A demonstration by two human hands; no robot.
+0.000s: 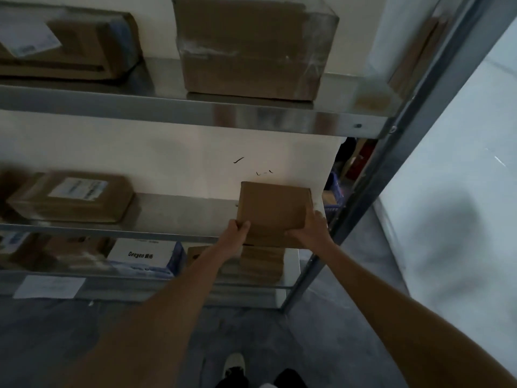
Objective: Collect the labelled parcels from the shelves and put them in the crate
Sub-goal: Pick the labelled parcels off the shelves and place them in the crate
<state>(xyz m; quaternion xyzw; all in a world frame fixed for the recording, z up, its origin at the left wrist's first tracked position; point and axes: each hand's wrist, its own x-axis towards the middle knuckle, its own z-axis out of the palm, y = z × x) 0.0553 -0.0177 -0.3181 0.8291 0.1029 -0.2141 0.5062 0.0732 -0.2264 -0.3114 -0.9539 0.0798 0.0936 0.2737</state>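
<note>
A flat brown cardboard parcel (272, 208) is tilted up at the right end of the middle shelf (179, 211). No label shows on the face turned to me. My left hand (237, 229) grips its lower left corner, thumb on top. My right hand (310, 228) holds its lower right edge. Further left on the same shelf lies a brown parcel with a white label (75, 196). A labelled parcel (56, 49) and a large taped box (251, 49) sit on the upper shelf (167, 107). No crate is clearly in view.
The lower shelf holds a white and blue box (145, 257) and brown parcels (260, 261). A metal upright (372, 197) closes the rack on the right, with a pale wall beyond. Something blue (334, 194) shows behind the rack. Grey floor and my shoe (234, 364) lie below.
</note>
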